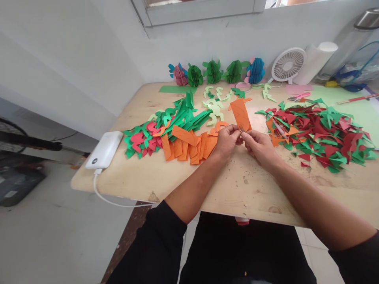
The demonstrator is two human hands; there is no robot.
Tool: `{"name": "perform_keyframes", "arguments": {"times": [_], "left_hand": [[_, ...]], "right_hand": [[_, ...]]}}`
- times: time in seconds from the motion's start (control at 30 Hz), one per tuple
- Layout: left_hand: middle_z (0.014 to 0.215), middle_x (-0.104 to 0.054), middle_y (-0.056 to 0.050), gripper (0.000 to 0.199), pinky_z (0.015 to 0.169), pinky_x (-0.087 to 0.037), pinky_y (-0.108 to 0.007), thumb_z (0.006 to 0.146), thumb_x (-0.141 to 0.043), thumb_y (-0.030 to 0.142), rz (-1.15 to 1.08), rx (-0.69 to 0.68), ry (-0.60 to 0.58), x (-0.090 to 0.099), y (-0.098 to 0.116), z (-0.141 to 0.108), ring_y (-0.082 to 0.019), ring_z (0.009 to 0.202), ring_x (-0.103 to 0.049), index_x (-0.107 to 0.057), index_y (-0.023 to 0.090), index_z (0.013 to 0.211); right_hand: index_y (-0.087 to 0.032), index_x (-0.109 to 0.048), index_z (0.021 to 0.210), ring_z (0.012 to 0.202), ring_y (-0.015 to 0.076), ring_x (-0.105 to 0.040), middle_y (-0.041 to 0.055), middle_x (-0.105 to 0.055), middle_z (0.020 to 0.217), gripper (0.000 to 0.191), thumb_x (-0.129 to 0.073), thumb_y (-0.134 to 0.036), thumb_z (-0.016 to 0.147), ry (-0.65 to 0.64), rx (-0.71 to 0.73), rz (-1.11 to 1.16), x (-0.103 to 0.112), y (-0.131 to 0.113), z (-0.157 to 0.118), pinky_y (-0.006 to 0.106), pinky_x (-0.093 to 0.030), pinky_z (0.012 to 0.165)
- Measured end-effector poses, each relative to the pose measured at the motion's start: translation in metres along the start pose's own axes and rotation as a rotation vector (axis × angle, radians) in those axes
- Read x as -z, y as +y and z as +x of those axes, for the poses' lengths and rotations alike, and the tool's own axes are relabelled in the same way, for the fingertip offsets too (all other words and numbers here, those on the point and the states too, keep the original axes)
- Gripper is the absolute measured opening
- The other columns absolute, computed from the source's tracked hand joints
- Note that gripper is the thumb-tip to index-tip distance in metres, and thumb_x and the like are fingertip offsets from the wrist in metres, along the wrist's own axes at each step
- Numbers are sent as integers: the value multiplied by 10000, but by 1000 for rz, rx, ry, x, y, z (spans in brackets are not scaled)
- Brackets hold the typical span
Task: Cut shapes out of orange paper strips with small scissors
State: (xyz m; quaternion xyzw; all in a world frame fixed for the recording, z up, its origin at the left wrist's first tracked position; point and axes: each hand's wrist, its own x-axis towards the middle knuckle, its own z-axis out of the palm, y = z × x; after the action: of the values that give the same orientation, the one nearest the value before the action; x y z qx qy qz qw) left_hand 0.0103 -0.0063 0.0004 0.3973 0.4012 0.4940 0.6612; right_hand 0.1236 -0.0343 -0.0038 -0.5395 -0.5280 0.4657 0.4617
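An orange paper strip (240, 113) with faint drawn curves stands out beyond my fingertips, its near end at my two hands. My left hand (228, 138) is closed in a pinch at that end, on the left side. Opposite it, my right hand (258, 144) pinches with thumb and bent fingers, its tips almost meeting the left ones. A tiny greyish, metal-looking bit shows between the fingertips, too small to name. Just left of my left hand lie several overlapping orange paper pieces (185, 148). Pale green cut-out shapes (215, 108) lie beyond it.
Green strips (186, 116) and red cut-outs (137, 141) lie left; a heap of red and green scraps (325, 134) is right. Paper honeycomb figures (212, 73), a white fan (288, 65) and pink-handled scissors (300, 96) sit behind. A white power bank (104, 150) is at the left edge.
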Motion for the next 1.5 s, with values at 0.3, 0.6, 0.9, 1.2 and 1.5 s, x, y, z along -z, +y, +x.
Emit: {"name": "perform_keyframes", "arguments": {"times": [0.3, 0.6, 0.9, 1.2, 1.5], "left_hand": [[553, -505, 40, 107, 545, -376, -201, 701, -499, 73, -1, 5, -5, 0, 0, 0, -41, 483, -439, -540, 148, 636], [554, -501, 40, 81, 559, -394, -202, 701, -528, 101, 23, 5, 5, 1, 0, 0, -44, 492, -439, -535, 151, 637], [556, -492, 41, 77, 560, -394, -201, 695, -514, 106, 33, 1, 3, 1, 0, -1, -43, 494, -432, -536, 154, 640], [564, -487, 44, 82, 561, -389, -203, 699, -517, 97, 29, -7, 2, 1, 0, -1, -43, 499, -427, -527, 155, 641], [564, -497, 39, 90, 554, -389, -197, 700, -505, 88, 36, -9, -7, 1, 0, -2, -47, 512, -438, -528, 157, 648]], "right_hand": [[-177, -546, 692, 413, 57, -310, -64, -400, 514, 367, -607, -527, 785, 0, 1, 0, 1, 1, 0, 212, -212, 361], [-175, -548, 691, 417, 58, -313, -63, -403, 510, 372, -605, -529, 789, 1, 5, -7, 1, 1, 0, 209, -217, 363], [-177, -548, 693, 410, 60, -305, -62, -404, 504, 405, -613, -570, 764, -10, -2, 5, 1, -1, -1, 210, -213, 358], [-175, -547, 689, 423, 60, -311, -57, -406, 518, 393, -605, -553, 778, -15, 5, -14, 2, 0, 0, 207, -223, 361], [-177, -555, 701, 437, 65, -315, -50, -433, 531, 387, -595, -553, 784, -7, 11, -34, 2, 3, 1, 214, -236, 380]]}}
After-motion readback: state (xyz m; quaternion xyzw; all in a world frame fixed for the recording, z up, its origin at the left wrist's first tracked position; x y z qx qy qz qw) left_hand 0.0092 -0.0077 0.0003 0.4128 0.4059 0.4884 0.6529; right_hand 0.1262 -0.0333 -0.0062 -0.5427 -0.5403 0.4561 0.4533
